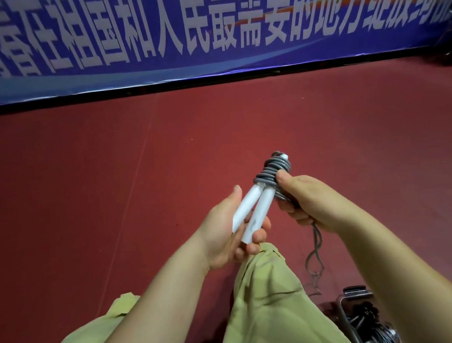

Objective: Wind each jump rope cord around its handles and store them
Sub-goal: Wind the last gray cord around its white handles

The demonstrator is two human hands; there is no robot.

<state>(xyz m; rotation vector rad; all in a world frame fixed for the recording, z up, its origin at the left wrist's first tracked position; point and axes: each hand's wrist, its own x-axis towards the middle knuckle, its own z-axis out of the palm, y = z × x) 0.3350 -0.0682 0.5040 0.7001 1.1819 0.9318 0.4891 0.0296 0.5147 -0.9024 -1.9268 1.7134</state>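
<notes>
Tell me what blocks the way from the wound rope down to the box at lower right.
Nothing visible blocks it. The rope bundle is held above bare red floor; the box lies below the right forearm, with only the loose cord tail hanging between.

Your left hand (223,225) grips the two white handles (67,227) side by side near their lower ends. Your right hand (311,202) holds the grey cord (272,171) coiled around their upper ends, thumb pressed on the coils. A loose length of cord hangs below that hand towards the red floor (85,182), near a container (366,320) at the lower right.
</notes>
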